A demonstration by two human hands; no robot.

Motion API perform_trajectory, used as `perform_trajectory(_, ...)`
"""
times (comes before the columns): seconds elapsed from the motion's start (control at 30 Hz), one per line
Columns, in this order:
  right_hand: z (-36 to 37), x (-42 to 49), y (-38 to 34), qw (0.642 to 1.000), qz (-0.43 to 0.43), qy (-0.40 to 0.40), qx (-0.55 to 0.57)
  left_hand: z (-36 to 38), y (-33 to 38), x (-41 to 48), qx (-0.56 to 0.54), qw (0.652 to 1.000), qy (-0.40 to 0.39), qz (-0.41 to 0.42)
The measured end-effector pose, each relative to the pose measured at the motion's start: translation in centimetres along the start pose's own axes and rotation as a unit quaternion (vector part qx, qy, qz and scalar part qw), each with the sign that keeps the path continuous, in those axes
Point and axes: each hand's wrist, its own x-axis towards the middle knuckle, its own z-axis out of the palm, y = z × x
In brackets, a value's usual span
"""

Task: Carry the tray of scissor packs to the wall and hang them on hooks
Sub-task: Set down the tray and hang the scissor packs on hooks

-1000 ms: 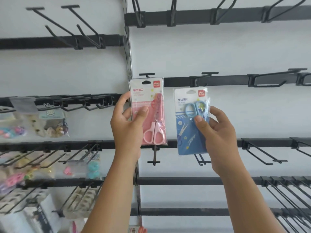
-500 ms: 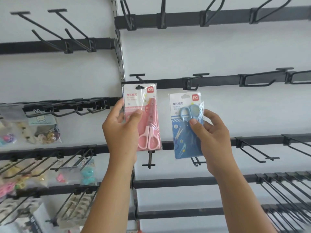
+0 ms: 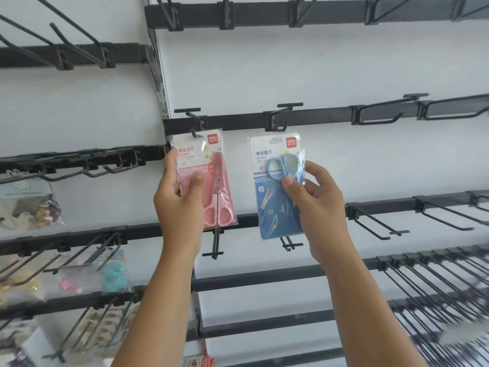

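White wall (image 3: pixel 264 75) w/ black rails, wire hooks. Left hand (image 3: pixel 180 205) pinched pink scissor pack (image 3: pixel 205 181) low, hang hole at hook (image 3: pixel 194 128) just above hand, so top stayed free to thread. Right hand (image 3: pixel 315 205) gripped blue scissor pack (image 3: pixel 277 186), held just below next hook (image 3: pixel 281 120), not yet on. Tray not in view.

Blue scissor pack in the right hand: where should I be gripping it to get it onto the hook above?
Probably keep the grip on the blue scissor pack at mid-height on its right edge, right hand coming from the right, thumb in front. That leaves the hang hole at the top of the card clear below the hook. The pack stands upright, so it can be lifted straight up.
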Motion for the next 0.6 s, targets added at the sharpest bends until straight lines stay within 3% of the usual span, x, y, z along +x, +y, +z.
perform_trajectory(0.23, 0.2, 1.2, -0.8, 1.000, -0.019, 0.004, 0.002, -0.3, -1.2, 0.4, -0.004, 1.000, 0.027, -0.008)
perform_trajectory(0.6, 0.1, 1.6, -1.4, 0.999, -0.047, 0.017, 0.005, -1.0, -1.3, 0.8, -0.022, 1.000, 0.003, -0.010)
